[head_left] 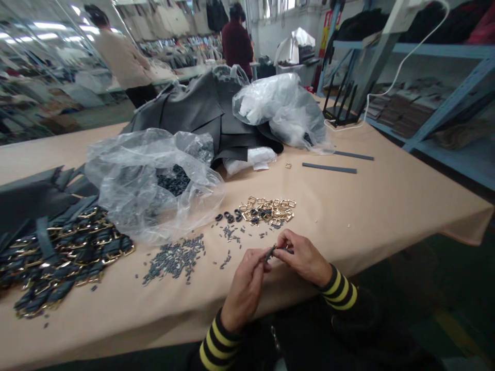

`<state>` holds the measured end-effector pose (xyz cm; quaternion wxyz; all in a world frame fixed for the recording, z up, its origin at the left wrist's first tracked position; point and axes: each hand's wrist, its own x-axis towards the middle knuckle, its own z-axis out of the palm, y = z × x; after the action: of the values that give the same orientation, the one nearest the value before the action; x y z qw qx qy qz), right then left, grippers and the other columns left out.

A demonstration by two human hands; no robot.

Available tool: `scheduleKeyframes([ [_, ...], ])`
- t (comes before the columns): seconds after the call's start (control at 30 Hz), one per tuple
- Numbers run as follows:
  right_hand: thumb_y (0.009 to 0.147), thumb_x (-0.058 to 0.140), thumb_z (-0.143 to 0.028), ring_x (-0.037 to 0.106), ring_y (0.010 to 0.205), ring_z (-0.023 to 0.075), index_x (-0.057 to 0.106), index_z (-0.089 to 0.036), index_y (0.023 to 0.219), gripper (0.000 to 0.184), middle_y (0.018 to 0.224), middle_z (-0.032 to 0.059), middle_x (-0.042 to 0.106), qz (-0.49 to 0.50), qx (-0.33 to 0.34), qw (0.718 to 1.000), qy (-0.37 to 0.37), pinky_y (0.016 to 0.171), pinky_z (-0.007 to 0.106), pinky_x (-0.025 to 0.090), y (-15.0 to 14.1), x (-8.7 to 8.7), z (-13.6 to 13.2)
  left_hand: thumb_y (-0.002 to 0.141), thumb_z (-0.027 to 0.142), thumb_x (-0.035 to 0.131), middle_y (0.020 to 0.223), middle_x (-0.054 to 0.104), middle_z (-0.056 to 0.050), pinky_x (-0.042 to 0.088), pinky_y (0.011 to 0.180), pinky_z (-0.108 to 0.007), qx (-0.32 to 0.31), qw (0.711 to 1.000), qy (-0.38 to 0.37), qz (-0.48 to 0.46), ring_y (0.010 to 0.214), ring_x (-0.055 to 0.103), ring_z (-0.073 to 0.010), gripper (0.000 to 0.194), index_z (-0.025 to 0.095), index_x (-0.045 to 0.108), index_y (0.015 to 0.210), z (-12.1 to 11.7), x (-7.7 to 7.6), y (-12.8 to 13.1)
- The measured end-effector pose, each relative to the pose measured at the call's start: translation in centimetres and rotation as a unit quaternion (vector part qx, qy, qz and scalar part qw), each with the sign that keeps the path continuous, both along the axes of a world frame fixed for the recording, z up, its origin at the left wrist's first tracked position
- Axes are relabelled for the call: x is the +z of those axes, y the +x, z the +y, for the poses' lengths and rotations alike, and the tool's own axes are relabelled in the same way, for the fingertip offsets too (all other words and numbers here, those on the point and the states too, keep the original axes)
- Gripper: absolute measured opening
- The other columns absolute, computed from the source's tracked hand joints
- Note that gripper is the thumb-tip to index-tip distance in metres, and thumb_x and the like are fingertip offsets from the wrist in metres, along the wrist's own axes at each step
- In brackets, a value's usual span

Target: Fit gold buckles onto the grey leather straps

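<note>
Just nearside of the gold buckle pile (281,210), L hand (246,282) & R hand (308,258) pinched a small dark strap piece (269,254) betw closed thumbs and fingertips; it looked light, bendy, prob not fragile, tho slim enough to slip, best held by its ends

Premises: accessories workshop | You faced a covered worktable (390,201) | Evidence: gold buckles (285,212) lay heaped, two co-workers (119,57) stood beyond, shelving (429,50) held stock
</note>
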<state>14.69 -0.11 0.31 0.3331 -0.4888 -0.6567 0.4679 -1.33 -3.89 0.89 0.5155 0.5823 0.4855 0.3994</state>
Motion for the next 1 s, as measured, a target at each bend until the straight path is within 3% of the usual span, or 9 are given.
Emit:
scheduleKeyframes([
  [0.07,0.075,0.059,-0.022,0.048,0.059,0.0096,0.049,-0.017,0.074,0.011,0.065,-0.0036,0.05,0.004,0.044,0.999,-0.008,0.054,0.02,0.037,0.1,0.5,-0.2,0.081,0.03,0.051,0.084,0.055,-0.004,0.045,0.071,-0.031,-0.025,0.99,-0.107,-0.087,0.072,0.053,-0.0137,0.022,0.018,0.06,0.097,0.2,-0.1,-0.8],
  [0.13,0.075,0.058,-0.021,0.049,0.061,0.0097,0.051,-0.017,0.076,0.008,0.066,-0.0033,0.052,0.006,0.084,0.996,-0.006,0.056,0.02,0.037,0.0,1.0,-0.4,0.075,0.031,0.06,0.084,0.056,-0.002,0.045,0.068,-0.028,-0.023,0.973,-0.163,-0.162,0.071,0.054,-0.0128,0.024,0.018,0.058,0.095,0.4,-0.3,-1.2],
  [0.27,0.075,0.056,-0.015,0.048,0.061,0.0087,0.053,-0.017,0.075,0.004,0.065,-0.0039,0.053,-0.028,0.129,0.991,0.019,0.057,0.019,0.035,-0.1,1.6,-0.8,0.069,0.029,0.067,0.091,0.056,-0.004,0.045,0.065,-0.025,-0.052,0.954,-0.206,-0.21,0.08,0.054,-0.0142,0.032,0.017,0.055,0.096,0.4,-1.0,-1.1],
  [0.37,0.075,0.057,-0.015,0.047,0.058,0.0082,0.053,-0.017,0.075,0.004,0.063,-0.0045,0.053,-0.071,0.138,0.987,0.04,0.055,0.019,0.033,-0.1,1.8,-1.0,0.067,0.028,0.07,0.081,0.055,-0.001,0.044,0.06,-0.022,-0.057,0.937,-0.244,-0.245,0.07,0.054,-0.011,0.026,0.015,0.053,0.084,0.3,-1.3,-1.0],
  [0.47,0.075,0.057,-0.016,0.047,0.057,0.0084,0.052,-0.017,0.077,0.006,0.063,-0.0046,0.052,-0.094,0.137,0.985,0.054,0.054,0.02,0.033,-0.2,1.9,-0.9,0.067,0.026,0.07,0.07,0.053,0.002,0.043,0.056,-0.021,-0.063,0.919,-0.263,-0.288,0.059,0.051,-0.0077,0.024,0.014,0.051,0.074,0.1,-1.2,-1.0],
  [0.6,0.076,0.058,-0.02,0.049,0.06,0.0091,0.052,-0.017,0.079,0.008,0.067,-0.0033,0.054,-0.057,0.162,0.985,0.034,0.056,0.02,0.036,-0.1,1.9,-0.3,0.07,0.025,0.067,0.071,0.054,0.0,0.043,0.055,-0.019,-0.051,0.905,-0.265,-0.33,0.062,0.052,-0.0077,0.02,0.013,0.051,0.073,0.1,-0.6,-1.0],
  [0.8,0.076,0.059,-0.027,0.049,0.057,0.0093,0.053,-0.014,0.089,0.019,0.068,-0.0014,0.054,0.001,0.182,0.979,-0.093,0.053,0.02,0.038,0.8,1.4,0.9,0.071,0.02,0.066,0.075,0.056,0.001,0.045,0.06,-0.018,0.035,0.927,-0.226,-0.298,0.063,0.054,-0.0059,0.016,0.014,0.051,0.072,0.6,-0.7,-1.9],
  [1.0,0.079,0.054,-0.036,0.048,0.052,0.0086,0.057,-0.012,0.079,0.024,0.059,-0.0015,0.054,-0.033,0.212,0.972,-0.099,0.048,0.019,0.036,0.1,1.0,1.6,0.075,0.024,0.063,0.066,0.057,0.002,0.044,0.059,-0.018,0.064,0.968,-0.149,-0.193,0.061,0.054,-0.0063,0.016,0.014,0.051,0.073,0.7,-2.0,-1.9],
])
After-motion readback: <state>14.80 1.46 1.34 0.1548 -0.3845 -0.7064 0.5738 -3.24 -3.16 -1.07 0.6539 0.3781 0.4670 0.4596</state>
